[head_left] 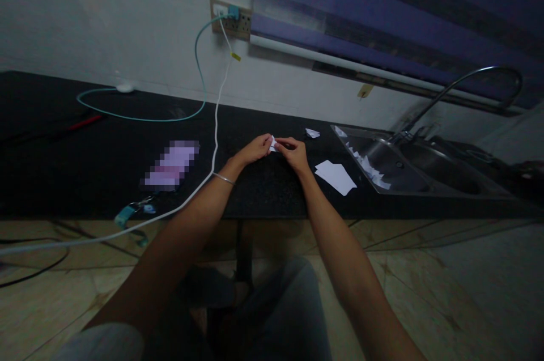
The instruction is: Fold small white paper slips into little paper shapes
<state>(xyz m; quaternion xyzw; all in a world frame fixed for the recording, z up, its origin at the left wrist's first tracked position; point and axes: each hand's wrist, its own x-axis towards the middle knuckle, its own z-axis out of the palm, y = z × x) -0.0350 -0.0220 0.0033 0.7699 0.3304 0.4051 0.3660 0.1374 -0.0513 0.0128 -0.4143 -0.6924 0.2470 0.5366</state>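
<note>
Between my two hands, above the dark countertop (272, 196), is a small folded piece of white paper (272, 144). My left hand (256, 149) pinches its left side, and the fingers of my right hand (292, 151) are closed on its right side. A stack of white paper sheets (336, 177) lies on the counter to the right of my right forearm. Farther back sits a small folded paper piece (312, 133). Several more folded paper pieces (369, 168) stand in a row along the left rim of the sink.
A steel sink (425, 186) with a curved faucet (450, 86) is at the right. On the left lie a blurred-out phone-like object (172, 164) and a teal strap (124, 216). A white cable (216, 123) runs from the wall socket (238, 24) past my left wrist.
</note>
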